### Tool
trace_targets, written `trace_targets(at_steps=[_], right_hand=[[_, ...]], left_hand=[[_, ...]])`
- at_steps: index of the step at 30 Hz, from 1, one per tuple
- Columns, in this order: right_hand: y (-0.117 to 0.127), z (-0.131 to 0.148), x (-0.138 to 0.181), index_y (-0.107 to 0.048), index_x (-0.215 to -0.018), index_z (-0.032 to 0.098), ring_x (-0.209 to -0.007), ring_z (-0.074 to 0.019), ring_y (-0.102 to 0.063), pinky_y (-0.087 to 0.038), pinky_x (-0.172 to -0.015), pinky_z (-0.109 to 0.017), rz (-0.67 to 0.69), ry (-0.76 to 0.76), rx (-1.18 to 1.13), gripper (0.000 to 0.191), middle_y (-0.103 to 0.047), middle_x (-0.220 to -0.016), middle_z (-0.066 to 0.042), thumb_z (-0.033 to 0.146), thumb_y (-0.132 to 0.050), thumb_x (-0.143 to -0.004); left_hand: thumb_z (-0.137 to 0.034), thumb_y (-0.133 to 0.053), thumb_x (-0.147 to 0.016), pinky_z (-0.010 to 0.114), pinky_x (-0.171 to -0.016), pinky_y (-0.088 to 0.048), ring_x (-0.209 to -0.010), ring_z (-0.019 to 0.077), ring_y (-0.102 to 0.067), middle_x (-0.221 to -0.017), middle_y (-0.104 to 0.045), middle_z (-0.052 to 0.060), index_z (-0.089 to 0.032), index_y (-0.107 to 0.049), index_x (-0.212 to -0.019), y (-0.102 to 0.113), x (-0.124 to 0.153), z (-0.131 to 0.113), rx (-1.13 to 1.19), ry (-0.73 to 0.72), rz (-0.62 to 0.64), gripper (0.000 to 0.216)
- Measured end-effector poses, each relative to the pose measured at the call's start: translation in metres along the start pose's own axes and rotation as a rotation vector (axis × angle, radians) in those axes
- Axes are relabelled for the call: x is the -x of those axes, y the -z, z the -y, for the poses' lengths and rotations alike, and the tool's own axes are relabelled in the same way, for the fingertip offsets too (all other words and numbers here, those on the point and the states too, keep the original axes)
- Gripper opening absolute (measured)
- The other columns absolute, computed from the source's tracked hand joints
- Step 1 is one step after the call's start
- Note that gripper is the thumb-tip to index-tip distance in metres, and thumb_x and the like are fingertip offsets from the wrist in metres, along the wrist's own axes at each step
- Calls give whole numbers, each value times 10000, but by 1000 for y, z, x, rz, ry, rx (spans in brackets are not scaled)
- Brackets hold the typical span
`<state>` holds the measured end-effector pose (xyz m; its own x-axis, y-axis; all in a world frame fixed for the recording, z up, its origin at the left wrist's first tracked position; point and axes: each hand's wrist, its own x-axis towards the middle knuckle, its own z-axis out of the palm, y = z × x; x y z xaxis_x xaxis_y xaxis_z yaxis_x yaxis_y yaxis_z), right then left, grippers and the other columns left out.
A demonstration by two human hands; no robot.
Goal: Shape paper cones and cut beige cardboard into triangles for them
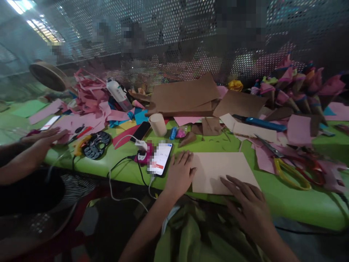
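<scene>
A tan paper sheet (218,167) lies at the lower centre of the frame, near the front edge of the green table (300,209), apparently placed there for easy reach. The left hand (180,173) rests flat over its left edge, fingers extended and grasping nothing, probably to keep it from sliding. The right hand (247,198) lies loosely spread across its lower right corner, as if smoothing or squaring it; the thumb is too dark to place surely. So the sheet sits between and partly beneath both hands, with yellow-handled scissors (278,155) to its right.
</scene>
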<state>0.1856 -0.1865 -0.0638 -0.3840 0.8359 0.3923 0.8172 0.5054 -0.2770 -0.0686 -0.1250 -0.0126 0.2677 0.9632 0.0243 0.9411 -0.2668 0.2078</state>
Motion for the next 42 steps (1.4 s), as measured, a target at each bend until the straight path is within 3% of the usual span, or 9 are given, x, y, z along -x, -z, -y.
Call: trace_targets(at_steps=[8, 19, 26, 29, 32, 37, 39, 42], right_hand=[[3, -10, 2, -458, -1549, 330, -1067, -298, -647, -480, -880, -432, -46, -8, 64, 544, -716, -1327, -69, 312, -527, -1010], [10, -20, 8, -516, -1473, 305, -1035, -299, -630, -461, -822, -422, -55, -32, 150, 448, -713, -1330, -71, 300, -514, -1025], [6, -26, 12, -533, -1466, 319, -1038, -294, -643, -469, -813, -417, -33, -21, 172, 459, -712, -1353, -48, 325, -536, -1008], [4, -30, 16, -525, -1483, 333, -1038, -292, -645, -476, -816, -421, -12, -11, 192, 490, -699, -1384, -39, 332, -559, -994], [4, -31, 17, -534, -1476, 338, -1031, -289, -646, -480, -816, -424, -7, -11, 185, 488, -702, -1379, -40, 319, -560, -989], [8, -21, 7, -588, -1413, 302, -1055, -301, -639, -483, -832, -446, -27, -60, 103, 415, -718, -1347, -64, 308, -533, -1002], [7, -16, 2, -606, -1392, 305, -1070, -298, -644, -489, -852, -450, -21, -63, 57, 401, -720, -1341, -64, 310, -545, -996], [2, -8, -6, -604, -1394, 294, -1094, -289, -650, -509, -894, -449, -16, -40, -24, 422, -720, -1337, -68, 278, -574, -973]], left_hand=[[-358, -513, -1036, 540, -1138, -440, -1320, 301, -564, -1392, -646, 105, -221, -629, -1376, 8, -22, -1, -64, 43, -18, 385], [-369, -483, -1054, 481, -1160, -423, -1353, 256, -557, -1460, -644, 82, -201, -634, -1351, 11, -3, 2, -34, 24, 4, 373], [-507, -357, -1074, 563, -1283, -248, -1549, 270, -367, -1655, -412, 118, -129, -371, -1586, 6, -35, -5, -45, -57, 133, 637], [-508, -362, -1073, 558, -1281, -262, -1549, 260, -371, -1655, -412, 109, -142, -356, -1596, 1, -17, 1, -46, -64, 130, 638], [-459, -424, -1063, 524, -1265, -308, -1509, 253, -440, -1609, -489, 117, -163, -398, -1574, 2, 23, 11, -49, -69, 86, 591], [-338, -490, -1046, 446, -1168, -464, -1365, 228, -590, -1470, -643, 85, -194, -527, -1480, 30, 87, 20, 24, -43, 115, 458], [-333, -496, -1043, 416, -1085, -533, -1260, 226, -649, -1382, -697, 71, -229, -557, -1459, 42, 94, 17, 44, 11, 86, 432], [-355, -537, -1025, 475, -1146, -484, -1369, 263, -570, -1487, -617, 71, -300, -472, -1541, 45, 81, 5, 51, -85, 42, 523]])
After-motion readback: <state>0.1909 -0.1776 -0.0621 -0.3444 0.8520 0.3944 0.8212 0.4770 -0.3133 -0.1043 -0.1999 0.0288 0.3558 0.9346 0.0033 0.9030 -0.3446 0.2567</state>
